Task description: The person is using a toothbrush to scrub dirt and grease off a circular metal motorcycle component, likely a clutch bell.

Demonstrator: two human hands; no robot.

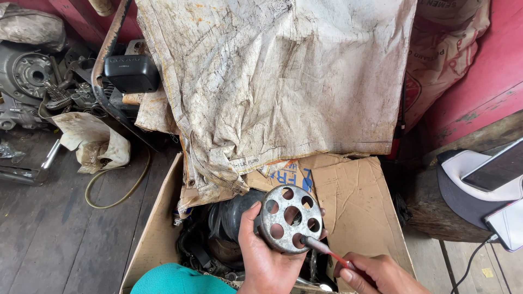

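Observation:
My left hand [265, 258] grips a round grey metal drum [289, 217] with several round holes in its face, held over an open cardboard box [357, 198]. My right hand [376, 275] holds a red-handled screwdriver [327, 250], and its metal tip rests in one of the drum's lower holes. Dark engine parts [229, 218] lie inside the box just behind the drum, partly hidden by my hand.
A large dirty white sack [278, 76] drapes over the box's far side. Greasy engine parts [27, 81] and a black plastic case [131, 72] lie at the left on the wooden floor. A cap [468, 185] and a phone [498, 169] sit at the right by a red wall.

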